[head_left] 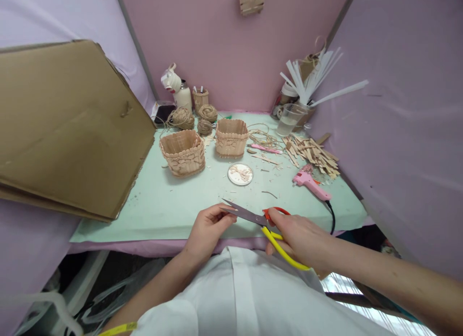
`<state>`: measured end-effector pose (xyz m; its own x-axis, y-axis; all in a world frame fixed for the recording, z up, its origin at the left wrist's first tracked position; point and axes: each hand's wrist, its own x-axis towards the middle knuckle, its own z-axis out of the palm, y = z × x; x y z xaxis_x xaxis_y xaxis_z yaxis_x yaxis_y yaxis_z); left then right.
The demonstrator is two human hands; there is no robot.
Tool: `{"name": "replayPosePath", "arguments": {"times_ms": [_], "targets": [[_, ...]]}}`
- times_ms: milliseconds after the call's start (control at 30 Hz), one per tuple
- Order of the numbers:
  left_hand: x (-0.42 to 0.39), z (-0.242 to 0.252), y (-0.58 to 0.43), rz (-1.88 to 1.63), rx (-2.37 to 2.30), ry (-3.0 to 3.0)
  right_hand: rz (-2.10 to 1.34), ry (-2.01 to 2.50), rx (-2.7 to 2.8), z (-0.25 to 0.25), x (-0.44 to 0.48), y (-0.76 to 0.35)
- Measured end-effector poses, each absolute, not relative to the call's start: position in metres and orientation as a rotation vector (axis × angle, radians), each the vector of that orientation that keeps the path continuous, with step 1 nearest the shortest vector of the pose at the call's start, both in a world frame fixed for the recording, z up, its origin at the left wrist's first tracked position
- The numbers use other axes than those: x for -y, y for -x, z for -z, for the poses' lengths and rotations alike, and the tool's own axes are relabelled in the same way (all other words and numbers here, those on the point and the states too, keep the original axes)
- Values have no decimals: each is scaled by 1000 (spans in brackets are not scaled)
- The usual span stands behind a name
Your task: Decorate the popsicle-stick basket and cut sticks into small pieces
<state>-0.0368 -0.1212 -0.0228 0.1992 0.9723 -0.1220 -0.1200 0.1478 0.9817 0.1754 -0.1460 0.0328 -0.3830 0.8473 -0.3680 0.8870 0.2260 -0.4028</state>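
My right hand grips a pair of scissors with one red and one yellow handle, the blades slightly parted and pointing left. Close to the blade tips, my left hand is closed in a pinch, thumb against forefinger; what it pinches is too small to make out. Both hands are over the front edge of the table. Ahead of them lies a round white dish with small pale pieces in it. Beyond stand two small wooden baskets, the left one and the right one, with patterned sides.
A pink glue gun lies at right, its black cable over the edge. Behind it is a heap of wooden sticks. A plastic cup stands near white glue sticks. Twine balls sit at back left; cardboard leans at left.
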Motion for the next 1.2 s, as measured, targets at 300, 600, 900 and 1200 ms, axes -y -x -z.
{"name": "replayPosePath", "arguments": {"times_ms": [300, 600, 900, 1200], "targets": [[122, 20, 38, -1008, -993, -1106, 910, -1703, -2365, -35, 146, -173], [124, 20, 40, -909, -995, -1037, 1060, -1618, -2337, -36, 139, -178], [119, 20, 37, -931, -1019, -910, 1244, -1627, -2269, -47, 125, -188], [118, 24, 37, -991, -1012, -962, 971, -1587, -2397, -35, 132, -186]]}}
